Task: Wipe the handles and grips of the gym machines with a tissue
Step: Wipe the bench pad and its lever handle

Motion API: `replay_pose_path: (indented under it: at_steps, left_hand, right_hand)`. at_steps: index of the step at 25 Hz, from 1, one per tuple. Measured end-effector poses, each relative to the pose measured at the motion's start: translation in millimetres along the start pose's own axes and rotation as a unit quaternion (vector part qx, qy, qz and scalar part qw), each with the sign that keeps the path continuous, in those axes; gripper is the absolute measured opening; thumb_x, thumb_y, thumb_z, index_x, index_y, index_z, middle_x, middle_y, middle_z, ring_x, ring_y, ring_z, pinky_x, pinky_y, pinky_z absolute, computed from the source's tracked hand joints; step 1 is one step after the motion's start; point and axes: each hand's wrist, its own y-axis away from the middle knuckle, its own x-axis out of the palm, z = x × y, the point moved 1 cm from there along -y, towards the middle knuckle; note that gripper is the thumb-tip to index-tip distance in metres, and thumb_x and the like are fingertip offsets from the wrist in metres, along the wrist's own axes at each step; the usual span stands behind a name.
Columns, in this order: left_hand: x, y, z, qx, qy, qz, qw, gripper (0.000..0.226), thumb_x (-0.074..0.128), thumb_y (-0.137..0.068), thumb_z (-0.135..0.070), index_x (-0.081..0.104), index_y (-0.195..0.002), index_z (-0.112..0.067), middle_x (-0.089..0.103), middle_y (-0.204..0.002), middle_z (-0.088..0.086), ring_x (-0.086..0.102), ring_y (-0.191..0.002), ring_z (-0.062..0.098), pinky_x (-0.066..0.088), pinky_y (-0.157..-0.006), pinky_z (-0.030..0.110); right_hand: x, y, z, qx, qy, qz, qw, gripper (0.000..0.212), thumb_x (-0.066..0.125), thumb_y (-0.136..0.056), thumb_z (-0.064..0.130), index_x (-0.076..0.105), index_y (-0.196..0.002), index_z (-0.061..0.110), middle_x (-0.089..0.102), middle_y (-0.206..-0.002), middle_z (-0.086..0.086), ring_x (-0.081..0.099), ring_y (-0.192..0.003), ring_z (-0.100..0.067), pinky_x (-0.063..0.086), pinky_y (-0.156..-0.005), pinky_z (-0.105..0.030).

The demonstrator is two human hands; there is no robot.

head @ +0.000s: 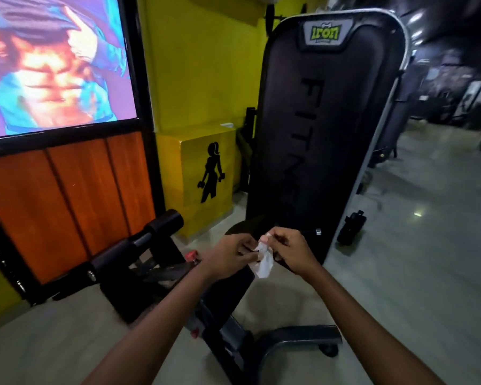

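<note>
My left hand and right hand are pinching a crumpled white paper tissue between curled fingers, above the glossy black padded gym machine seat.

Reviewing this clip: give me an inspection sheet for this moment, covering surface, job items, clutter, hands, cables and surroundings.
Surface: pale polished floor, light reflections on it.
Job's things: white tissue, crumpled, held between both hands; black weight-stack shroud marked Iron; padded roller on the low bench frame; chrome-tipped handle behind the right hand.
Clutter: dark bottle standing on the floor beside the shroud.
Grippers: left hand and right hand both pinch the tissue, touching no handle.
Cables: nothing seen.
Surroundings: yellow wall, yellow box with a silhouette, poster, blurred machines at right.
</note>
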Motion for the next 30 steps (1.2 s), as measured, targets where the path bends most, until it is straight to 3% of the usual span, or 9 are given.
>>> replay_pose_path:
  at_steps: [5,7,9,11,18,21,25,27,30]
  left_hand:
    - [-2.8,8.3,-18.9,0.021,-0.016,-0.033,0.999,0.016,0.061,-0.092,-0.021,0.066,-0.088,-0.006,0.068,-0.084,0.004,0.062,-0.075,0.012,0.04,-0.059,0.009]
    - [-5.0,10.5,-24.5,0.015,0.0,-0.037,0.999,0.017,0.062,-0.091,-0.022,0.066,-0.086,-0.006,0.069,-0.082,0.007,0.063,-0.075,0.017,0.046,-0.063,0.023]
    - [-4.9,12.7,-29.4,0.018,0.021,-0.042,0.999,0.016,0.063,-0.09,-0.022,0.065,-0.082,-0.008,0.069,-0.079,0.007,0.065,-0.074,0.02,0.052,-0.069,0.038]
    - [-3.7,16.4,-33.3,0.016,0.049,-0.039,0.998,0.016,0.063,-0.089,-0.021,0.064,-0.079,-0.009,0.07,-0.076,0.005,0.067,-0.072,0.018,0.054,-0.071,0.042]
    - [-4.3,18.2,-24.9,-0.025,0.19,-0.048,0.98,0.016,0.058,-0.087,-0.019,0.058,-0.074,-0.01,0.069,-0.081,0.013,0.068,-0.081,0.028,0.055,-0.08,0.052]
    - [-10.6,12.2,-15.5,-0.041,0.23,0.0,0.972,0.022,0.063,-0.087,-0.033,0.052,-0.078,-0.016,0.065,-0.089,0.016,0.065,-0.086,0.03,0.056,-0.082,0.044]
    - [-15.2,8.4,-6.2,0.018,0.175,0.045,0.983,0.043,0.078,-0.078,-0.034,0.048,-0.102,-0.013,0.061,-0.095,0.004,0.059,-0.081,0.011,0.046,-0.062,0.017]
    - [-19.9,3.8,2.3,0.039,0.165,0.041,0.985,0.038,0.076,-0.079,-0.025,0.051,-0.106,-0.016,0.061,-0.097,0.002,0.061,-0.085,0.015,0.05,-0.068,0.021]
    - [-25.3,-1.8,13.7,0.051,0.151,0.056,0.986,0.016,0.069,-0.084,-0.014,0.056,-0.089,-0.022,0.065,-0.087,0.006,0.067,-0.08,0.024,0.059,-0.073,0.043]
  right_hand:
    - [-9.8,23.3,14.2,0.013,-0.013,-0.023,1.0,0.015,0.063,-0.091,0.022,0.069,-0.078,0.017,0.067,-0.074,-0.007,0.064,-0.071,-0.02,0.052,-0.063,-0.034]
    - [-11.5,35.2,22.4,0.028,-0.025,-0.019,0.999,0.009,0.07,-0.085,0.025,0.07,-0.083,0.016,0.069,-0.079,-0.007,0.066,-0.074,-0.019,0.053,-0.065,-0.031]
    - [-12.7,47.7,29.2,0.048,-0.019,0.0,0.999,0.024,0.08,-0.074,0.023,0.07,-0.094,0.016,0.068,-0.089,-0.009,0.065,-0.076,-0.018,0.056,-0.068,-0.029]
    - [-14.3,58.0,30.8,0.059,0.035,0.004,0.998,0.034,0.082,-0.069,0.014,0.068,-0.1,0.019,0.064,-0.087,-0.005,0.059,-0.07,-0.014,0.053,-0.069,-0.026]
    - [-15.2,72.2,34.7,0.083,0.107,-0.074,0.988,0.015,0.061,-0.08,0.006,0.066,-0.075,0.019,0.067,-0.074,-0.001,0.065,-0.073,-0.02,0.053,-0.061,-0.036]
    - [-5.0,62.5,40.6,0.111,0.073,-0.116,0.984,0.028,0.051,-0.085,0.003,0.062,-0.068,0.022,0.059,-0.067,0.003,0.054,-0.065,-0.013,0.042,-0.057,-0.027]
    - [15.8,51.6,50.3,0.118,0.067,-0.118,0.984,0.011,0.054,-0.089,0.008,0.064,-0.087,0.012,0.063,-0.078,-0.002,0.058,-0.071,-0.014,0.047,-0.06,-0.027]
    - [25.6,47.2,56.1,0.095,0.114,-0.131,0.98,0.007,0.063,-0.086,0.01,0.064,-0.087,0.017,0.065,-0.082,0.001,0.06,-0.074,-0.01,0.05,-0.066,-0.026]
    - [33.5,43.9,63.1,0.097,0.168,-0.211,0.958,0.007,0.068,-0.082,0.011,0.066,-0.084,0.018,0.067,-0.082,-0.001,0.06,-0.074,-0.009,0.048,-0.067,-0.019]
